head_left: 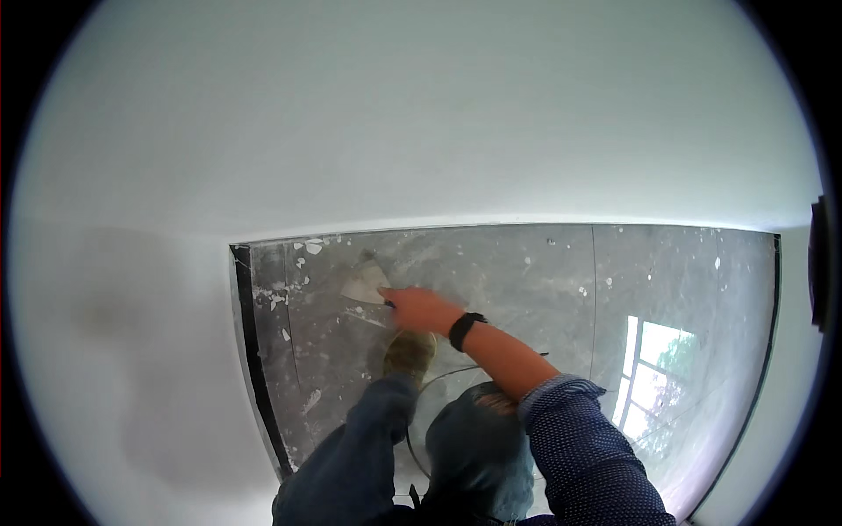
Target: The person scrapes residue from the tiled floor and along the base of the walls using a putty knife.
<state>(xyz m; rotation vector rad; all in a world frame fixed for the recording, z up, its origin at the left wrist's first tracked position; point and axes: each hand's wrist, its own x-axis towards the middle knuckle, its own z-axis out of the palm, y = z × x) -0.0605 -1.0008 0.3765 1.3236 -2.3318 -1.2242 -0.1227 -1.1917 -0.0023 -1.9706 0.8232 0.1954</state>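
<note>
Scraper (365,284): blade pale grey-beige; visible handle end dark blue. Floor (509,272): mid-grey, mottled, crossed by thin dark joint lines, with irregular white flecks and smears, denser toward the left. Reflection (652,375) on floor: bright white panes, grey bars, green patches. Wall (421,114): white with a faint green cast, shading to grey at left. Left edge strip (252,355): black. Sleeve (588,451): navy with small, regular light dots; turned cuff (560,396) paler blue-grey. Wristband (465,330): solid black. Trousers (355,443): faded denim blue. Shoe (409,353): mottled olive-brown, paler rim.
</note>
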